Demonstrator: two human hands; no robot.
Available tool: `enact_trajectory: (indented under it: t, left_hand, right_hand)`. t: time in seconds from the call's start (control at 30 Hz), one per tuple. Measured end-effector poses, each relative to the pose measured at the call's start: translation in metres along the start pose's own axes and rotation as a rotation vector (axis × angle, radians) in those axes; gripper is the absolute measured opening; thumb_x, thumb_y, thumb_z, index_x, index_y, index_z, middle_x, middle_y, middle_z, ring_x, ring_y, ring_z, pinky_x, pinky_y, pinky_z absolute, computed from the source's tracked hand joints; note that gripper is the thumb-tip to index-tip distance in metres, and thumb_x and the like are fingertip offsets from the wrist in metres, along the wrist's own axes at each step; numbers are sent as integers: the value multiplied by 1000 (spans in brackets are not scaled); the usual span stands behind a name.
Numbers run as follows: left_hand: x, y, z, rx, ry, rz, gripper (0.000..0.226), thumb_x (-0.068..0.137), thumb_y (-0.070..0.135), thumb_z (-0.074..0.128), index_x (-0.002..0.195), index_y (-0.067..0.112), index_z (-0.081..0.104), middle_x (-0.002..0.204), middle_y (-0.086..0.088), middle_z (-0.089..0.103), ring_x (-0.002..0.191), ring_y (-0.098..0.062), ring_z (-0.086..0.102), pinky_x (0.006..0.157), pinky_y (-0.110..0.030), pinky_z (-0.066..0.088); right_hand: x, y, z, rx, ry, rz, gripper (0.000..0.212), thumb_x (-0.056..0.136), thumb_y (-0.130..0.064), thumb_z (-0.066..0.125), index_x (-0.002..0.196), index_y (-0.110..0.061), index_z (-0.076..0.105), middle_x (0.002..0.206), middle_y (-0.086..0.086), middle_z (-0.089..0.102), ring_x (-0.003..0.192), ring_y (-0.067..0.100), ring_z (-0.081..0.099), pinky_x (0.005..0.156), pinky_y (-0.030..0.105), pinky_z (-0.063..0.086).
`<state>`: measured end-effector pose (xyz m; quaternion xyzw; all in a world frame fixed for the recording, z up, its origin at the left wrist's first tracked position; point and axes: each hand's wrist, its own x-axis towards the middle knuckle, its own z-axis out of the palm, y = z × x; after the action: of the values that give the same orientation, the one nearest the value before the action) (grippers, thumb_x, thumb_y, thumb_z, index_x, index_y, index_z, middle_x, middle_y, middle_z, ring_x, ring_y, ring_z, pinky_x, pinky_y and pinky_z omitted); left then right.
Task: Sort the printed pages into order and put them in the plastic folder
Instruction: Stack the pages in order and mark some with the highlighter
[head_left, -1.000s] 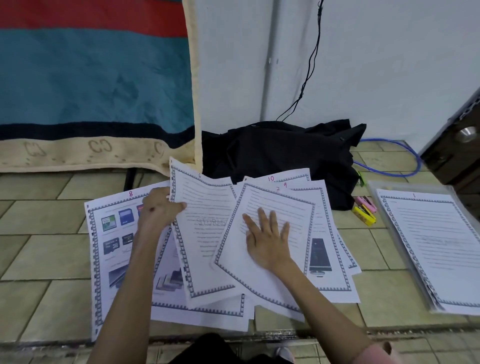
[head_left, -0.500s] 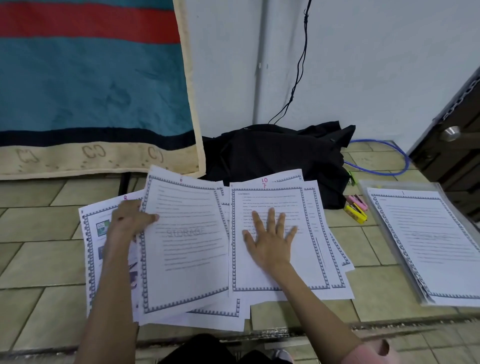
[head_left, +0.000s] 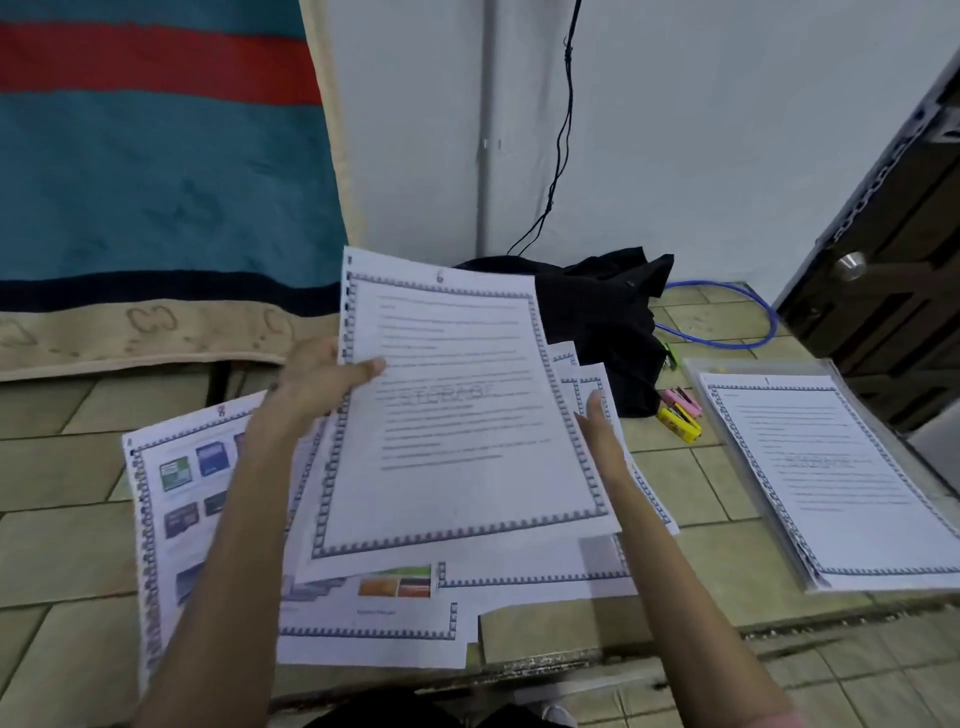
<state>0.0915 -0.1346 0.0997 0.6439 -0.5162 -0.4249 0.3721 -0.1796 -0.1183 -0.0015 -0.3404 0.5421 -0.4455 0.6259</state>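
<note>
My left hand (head_left: 317, 382) grips the left edge of a printed page marked 6 (head_left: 457, 415) and holds it lifted and tilted over the spread of loose pages (head_left: 363, 613) on the tiled floor. Page 8 (head_left: 176, 493), with coloured pictures, lies at the left of the spread. My right hand (head_left: 600, 431) sits at the lifted page's right edge, fingers straight, mostly hidden behind the sheet; whether it holds the sheet is unclear. The clear plastic folder (head_left: 727, 457) lies at the right with page 1 (head_left: 831, 478) on top.
A black bag (head_left: 597, 312) lies against the white wall behind the pages. Yellow and pink clips (head_left: 680, 415) rest between the bag and the folder. A blue cable (head_left: 748, 332) loops at the back right beside a dark door (head_left: 883, 270). A striped blanket (head_left: 156, 182) hangs at the left.
My left hand has lifted page 6 up and to the right, above the spread. My right hand has come off the flat page and moved to the lifted sheet's right edge.
</note>
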Motion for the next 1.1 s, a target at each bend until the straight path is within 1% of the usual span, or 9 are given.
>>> enact_trajectory:
  t: [0.1,0.2,0.27,0.4,0.57,0.73,0.83,0.93,1.1]
  left_hand:
    - [17,-22,52,95,-82,1,33,85,14,68,117,10,64,120,-6,64,106,-22,61,90,-29,47]
    - [23,-38,95,192,-92,-10,31,87,17,65,117,11,65,118,-5,66,101,-19,62,81,-23,46]
    - [25,-48,115,232,-73,-19,34,86,18,65,119,11,64,121,-7,65,103,-22,63,82,-22,46]
    - [27,-65,138,410,-11,-159,63,81,30,71,132,4,43,134,-17,48,125,-34,44,102,-43,42]
    - [30,-62,140,186,39,-287,79,86,17,67,145,0,17,148,-21,32,135,-34,35,107,-37,33]
    - [29,-71,136,-14,-17,-216,28,88,14,62,115,5,62,120,-14,65,104,-26,62,88,-29,49]
    - [27,-76,133,-227,-49,-213,28,87,7,64,115,5,62,119,-13,65,101,-22,62,89,-29,50]
    - [22,-76,124,-382,-89,-205,38,80,4,70,117,5,60,116,-8,65,97,-18,62,79,-23,52]
    - [19,-76,103,-184,-126,-54,24,81,14,71,103,14,65,112,-7,68,82,-6,64,64,-12,52]
  right_hand:
    - [-6,-11,-40,60,-30,27,81,72,-77,50,123,-15,62,121,13,65,114,35,58,95,51,47]
    - [-11,-15,-60,-242,85,-65,30,94,-31,56,117,-13,63,98,-1,68,94,22,64,70,30,53]
    - [-11,-11,-66,-414,229,-74,28,91,-13,60,118,-9,59,89,1,64,65,6,59,57,19,43]
    - [1,14,-68,-582,367,-12,30,89,-7,55,118,-6,56,97,12,63,70,19,56,55,25,40]
    - [6,24,-62,-564,462,-44,28,87,-6,53,115,-6,55,93,10,60,69,23,53,61,27,36]
    - [3,27,-57,-569,433,-78,32,89,-11,57,120,-7,53,103,6,59,89,23,55,74,29,40]
    - [-1,22,-59,-502,353,-148,37,88,-18,65,121,-13,53,101,-4,59,88,12,56,79,27,42]
    - [-4,17,-65,-427,217,-106,23,84,-17,70,106,-17,63,97,-8,68,82,3,63,62,15,49]
    - [-2,18,-77,-324,209,-79,20,77,0,73,95,-7,70,84,2,73,72,15,70,61,25,55]
